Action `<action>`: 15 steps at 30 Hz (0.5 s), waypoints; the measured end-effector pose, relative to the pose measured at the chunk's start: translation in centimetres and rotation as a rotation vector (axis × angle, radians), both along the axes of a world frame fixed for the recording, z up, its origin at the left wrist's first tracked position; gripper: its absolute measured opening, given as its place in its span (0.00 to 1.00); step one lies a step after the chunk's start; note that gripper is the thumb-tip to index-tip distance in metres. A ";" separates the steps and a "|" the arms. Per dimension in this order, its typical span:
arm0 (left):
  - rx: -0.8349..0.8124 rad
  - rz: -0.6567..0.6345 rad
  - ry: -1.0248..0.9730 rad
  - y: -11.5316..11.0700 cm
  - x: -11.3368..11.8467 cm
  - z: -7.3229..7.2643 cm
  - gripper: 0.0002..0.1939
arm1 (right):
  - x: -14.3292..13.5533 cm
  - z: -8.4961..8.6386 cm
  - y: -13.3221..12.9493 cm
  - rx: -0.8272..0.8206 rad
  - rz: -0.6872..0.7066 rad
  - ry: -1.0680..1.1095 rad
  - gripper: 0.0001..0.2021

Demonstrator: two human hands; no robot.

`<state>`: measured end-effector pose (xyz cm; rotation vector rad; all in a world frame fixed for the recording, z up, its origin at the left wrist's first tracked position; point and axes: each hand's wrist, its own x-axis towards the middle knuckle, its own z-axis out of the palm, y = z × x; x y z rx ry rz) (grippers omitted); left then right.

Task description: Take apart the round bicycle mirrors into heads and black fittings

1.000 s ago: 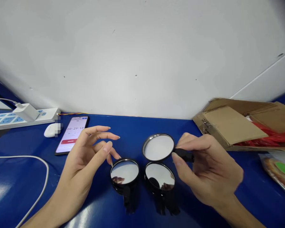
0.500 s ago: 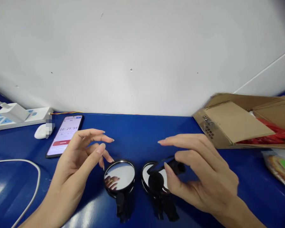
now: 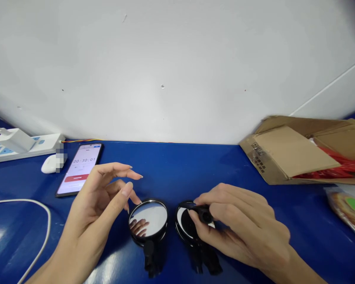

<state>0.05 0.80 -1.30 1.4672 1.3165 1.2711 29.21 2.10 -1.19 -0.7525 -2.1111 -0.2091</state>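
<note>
Two small round rearview mirrors with black rims and black clamp mounts are side by side on the blue table. Beside the left mirror (image 3: 150, 221), my left hand (image 3: 99, 209) hovers with its fingers apart, a fingertip close to the rim. My right hand (image 3: 239, 225) pinches a black mirror (image 3: 189, 205), seen nearly edge-on, whose stubby mount points toward me. That piece is just over the right mirror (image 3: 181, 223), whose glass reflects its dark back. Under each glass more rims show, so both look stacked. Whether the held piece touches the one below, I cannot tell.
A phone (image 3: 79, 165) with a running timer lies behind my left hand. A white case (image 3: 49, 164), a power strip (image 3: 51, 142) and a white cable (image 3: 44, 207) are at the left. At the right are a cardboard box (image 3: 292, 152) and a plastic-wrapped item (image 3: 346, 209).
My right hand has moved down and left, bringing the held mirror lower over the right stack, its fingers drawing closer around it. My left hand has barely moved.
</note>
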 end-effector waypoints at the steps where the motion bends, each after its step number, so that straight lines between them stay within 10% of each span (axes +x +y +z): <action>1: 0.003 -0.001 0.000 -0.1 0.0 0.0 0.10 | 0.1 -0.1 0.0 -0.018 0.027 0.002 0.18; 15: -0.014 -0.029 -0.007 -0.4 -0.1 -0.2 0.10 | 1.0 0.1 0.0 -0.167 0.207 -0.077 0.12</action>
